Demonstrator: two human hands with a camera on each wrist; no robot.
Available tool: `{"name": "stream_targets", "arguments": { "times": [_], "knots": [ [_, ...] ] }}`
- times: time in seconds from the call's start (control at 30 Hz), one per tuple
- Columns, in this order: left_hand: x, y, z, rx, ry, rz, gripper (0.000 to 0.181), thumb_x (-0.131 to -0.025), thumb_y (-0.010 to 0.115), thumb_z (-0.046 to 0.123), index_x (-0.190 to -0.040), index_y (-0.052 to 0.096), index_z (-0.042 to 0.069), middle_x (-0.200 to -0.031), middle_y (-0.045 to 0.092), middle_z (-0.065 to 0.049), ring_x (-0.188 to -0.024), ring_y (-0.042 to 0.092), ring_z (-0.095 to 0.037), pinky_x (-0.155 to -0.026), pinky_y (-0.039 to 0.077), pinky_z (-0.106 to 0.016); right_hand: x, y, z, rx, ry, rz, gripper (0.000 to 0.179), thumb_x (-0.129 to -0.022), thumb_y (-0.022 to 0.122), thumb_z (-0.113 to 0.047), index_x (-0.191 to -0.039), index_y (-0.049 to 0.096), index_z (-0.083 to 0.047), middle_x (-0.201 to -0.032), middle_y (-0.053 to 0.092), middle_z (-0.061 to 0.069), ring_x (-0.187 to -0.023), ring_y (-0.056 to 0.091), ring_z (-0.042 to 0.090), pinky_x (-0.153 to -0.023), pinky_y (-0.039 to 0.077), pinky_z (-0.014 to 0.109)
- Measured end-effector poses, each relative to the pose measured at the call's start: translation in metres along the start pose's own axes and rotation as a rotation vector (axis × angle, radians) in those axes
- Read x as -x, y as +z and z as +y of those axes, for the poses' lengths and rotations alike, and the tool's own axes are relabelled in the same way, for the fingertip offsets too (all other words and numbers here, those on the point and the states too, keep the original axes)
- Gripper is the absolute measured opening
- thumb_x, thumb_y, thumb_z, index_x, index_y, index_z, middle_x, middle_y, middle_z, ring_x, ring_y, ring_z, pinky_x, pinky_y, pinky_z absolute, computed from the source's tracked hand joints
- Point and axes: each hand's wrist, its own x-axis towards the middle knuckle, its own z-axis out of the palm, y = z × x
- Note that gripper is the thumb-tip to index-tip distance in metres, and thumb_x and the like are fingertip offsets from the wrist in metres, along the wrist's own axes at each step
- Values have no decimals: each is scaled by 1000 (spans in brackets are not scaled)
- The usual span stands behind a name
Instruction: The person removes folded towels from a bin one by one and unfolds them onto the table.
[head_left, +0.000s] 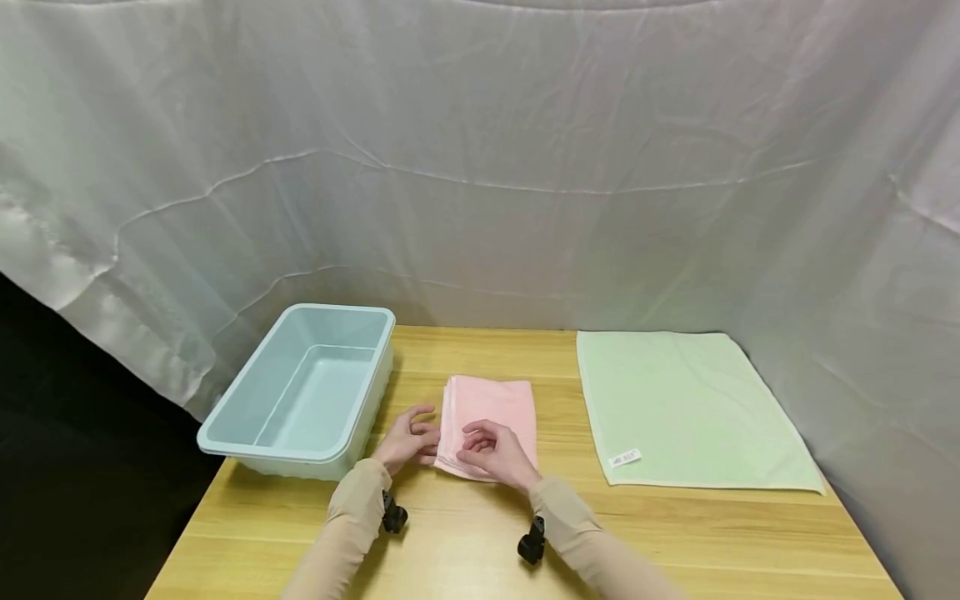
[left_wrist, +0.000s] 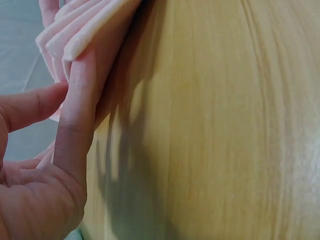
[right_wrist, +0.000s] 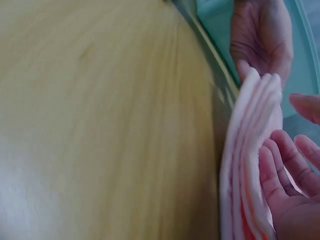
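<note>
A pink towel (head_left: pixel 491 400), folded into a layered rectangle, lies on the wooden table. At its left edge is my left hand (head_left: pixel 408 442); in the left wrist view one straight digit (left_wrist: pixel 75 110) reaches to the folded layers, its tip partly hidden by the cloth. My right hand (head_left: pixel 498 454) hovers over the towel's near right part with loosely bent fingers. In the right wrist view those fingers (right_wrist: pixel 287 160) rest against or just beside the top layer, and the thumb stands apart. No cloth shows gripped in the right hand.
A light blue plastic bin (head_left: pixel 322 392) stands on the left, close to my left forearm. On the right a pale green towel (head_left: pixel 690 408) lies spread flat with a white label. Grey curtain (head_left: pixel 487 208) hangs behind the wooden table (head_left: pixel 450 550).
</note>
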Motion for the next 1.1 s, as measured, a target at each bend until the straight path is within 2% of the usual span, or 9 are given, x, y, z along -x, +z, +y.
{"name": "stream_targets", "arguments": {
  "times": [0.1, 0.23, 0.37, 0.73, 0.97, 1.1],
  "knots": [
    [-1, -1, -1, 3, -5, -5, 63, -96, 60, 0, -150, 29, -5, -116, 63, -24, -75, 68, -15, -60, 59, -25, -1, 6, 5, 7, -2, -11, 37, -83, 80, -6, -114, 63, 8, -94, 70, 24, -77, 60, 4, -71, 52, 15],
    [-1, -1, -2, 9, -7, -13, 63, -96, 61, 0, -150, 29, -6, -120, 63, -28, -77, 69, -15, -61, 60, -26, -2, 11, 8, 5, 21, 16, 37, -81, 82, -7, -111, 65, 7, -92, 69, 21, -74, 58, 5, -69, 51, 14],
    [-2, -1, -2, 26, -4, -26, 62, -96, 60, 0, -149, 29, -7, -119, 64, -28, -78, 69, -15, -62, 61, -26, -3, 15, 6, -4, 37, 49, 36, -80, 83, -9, -108, 65, 6, -91, 68, 20, -74, 57, 6, -69, 50, 14],
    [-1, 0, -1, 51, 3, -51, 61, -97, 59, -1, -149, 28, -8, -118, 66, -27, -77, 70, -14, -64, 62, -27, -3, 22, -1, 80, 26, 84, 37, -81, 81, -2, -107, 61, 14, -91, 64, 35, -72, 54, 11, -64, 46, 14],
    [-1, -2, -3, 58, 8, -59, 60, -97, 58, -3, -149, 28, -9, -117, 67, -26, -77, 70, -13, -65, 62, -27, -3, 23, 4, 127, -15, 107, 31, -81, 82, -10, -103, 65, 4, -84, 68, 20, -69, 53, 4, -63, 46, 12],
    [-1, -1, -3, 51, 6, -52, 61, -96, 58, -5, -149, 28, -9, -115, 68, -24, -75, 69, -13, -64, 62, -28, -2, 21, 6, 158, -51, 117, 22, -83, 75, -8, -101, 67, 1, -82, 69, 13, -68, 54, 1, -62, 47, 12]
  ]
}}
